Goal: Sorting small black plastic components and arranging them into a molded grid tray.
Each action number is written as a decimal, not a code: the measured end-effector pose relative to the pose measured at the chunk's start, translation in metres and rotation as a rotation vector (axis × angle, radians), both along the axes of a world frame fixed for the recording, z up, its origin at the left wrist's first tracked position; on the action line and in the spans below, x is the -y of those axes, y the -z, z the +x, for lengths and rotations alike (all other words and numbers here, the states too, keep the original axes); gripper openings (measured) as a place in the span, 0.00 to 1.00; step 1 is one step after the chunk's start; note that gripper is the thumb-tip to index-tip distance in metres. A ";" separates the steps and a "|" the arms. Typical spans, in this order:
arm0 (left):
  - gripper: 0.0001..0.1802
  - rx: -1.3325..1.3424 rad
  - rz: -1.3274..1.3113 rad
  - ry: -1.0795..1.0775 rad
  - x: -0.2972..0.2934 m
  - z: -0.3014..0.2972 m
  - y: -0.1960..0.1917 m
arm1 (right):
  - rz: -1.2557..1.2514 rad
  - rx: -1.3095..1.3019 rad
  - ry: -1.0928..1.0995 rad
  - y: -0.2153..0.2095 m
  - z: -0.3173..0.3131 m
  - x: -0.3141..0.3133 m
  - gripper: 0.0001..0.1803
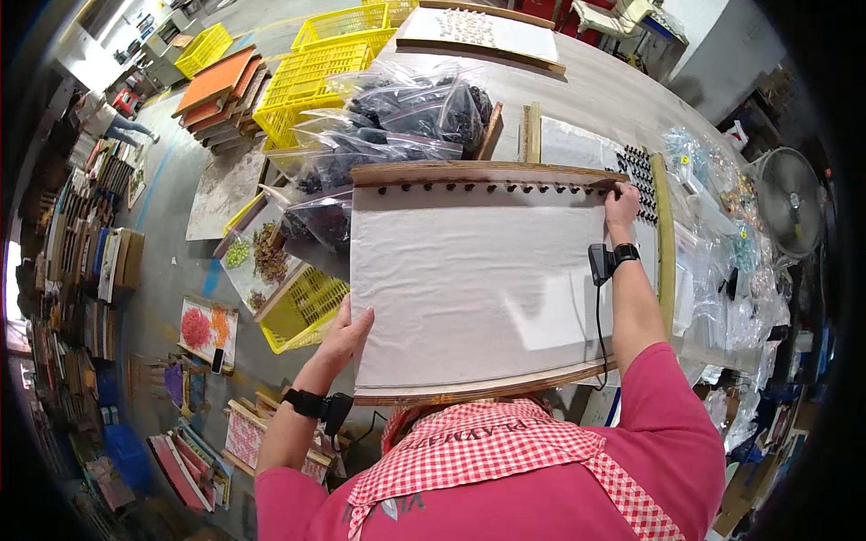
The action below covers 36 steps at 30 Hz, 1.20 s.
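In front of me is a board [478, 279] covered in white cloth or paper, with a wooden strip [487, 173] along its far edge. Small black pieces [492, 188] sit in a row just below that strip. My left hand [345, 335] grips the board's left edge, its thumb on the white face and its other fingers mostly hidden. At the far right corner, my right hand [621, 207] has its fingers pinched together by the row's end; what lies between them is too small to make out. Beyond it, a second white board [577, 144] carries several rows of black pieces [639, 176].
Clear bags of dark pieces [424, 113] are heaped beyond the board. Yellow crates [316, 81] stand at the far left, another yellow crate [307, 311] beside my left hand. Plastic bags [722, 216] and a fan [791, 203] are on the right. Someone [108, 117] is in the left background.
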<state>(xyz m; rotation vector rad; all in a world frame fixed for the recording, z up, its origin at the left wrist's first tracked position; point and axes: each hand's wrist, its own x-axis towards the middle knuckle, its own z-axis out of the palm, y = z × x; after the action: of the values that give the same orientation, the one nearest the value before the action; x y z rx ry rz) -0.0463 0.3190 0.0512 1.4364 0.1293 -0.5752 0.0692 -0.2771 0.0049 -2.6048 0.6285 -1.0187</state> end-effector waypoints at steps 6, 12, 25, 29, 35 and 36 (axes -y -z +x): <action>0.33 -0.048 0.142 0.115 0.005 0.008 -0.030 | -0.033 -0.069 0.094 0.011 0.000 0.013 0.13; 0.26 -0.089 0.277 0.292 -0.008 0.024 -0.048 | 0.062 -0.019 0.104 0.015 0.000 0.004 0.11; 0.20 -0.116 0.197 0.177 -0.012 0.052 -0.033 | 0.165 -0.084 0.096 0.004 0.003 0.002 0.15; 0.23 0.734 0.798 0.117 -0.013 0.081 -0.036 | 0.174 0.018 0.006 -0.002 0.012 -0.025 0.14; 0.24 0.976 0.987 0.346 0.051 0.133 -0.100 | 0.116 -0.148 0.004 -0.013 0.011 -0.050 0.14; 0.22 1.037 1.014 0.357 0.056 0.145 -0.094 | 0.030 -0.079 0.030 -0.010 0.013 -0.057 0.14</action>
<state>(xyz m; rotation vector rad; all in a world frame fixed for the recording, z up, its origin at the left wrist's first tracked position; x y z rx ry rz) 0.0986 0.2626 0.1450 2.6042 -0.7763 0.0733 0.0819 -0.2198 0.0149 -2.6279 0.6982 -0.9115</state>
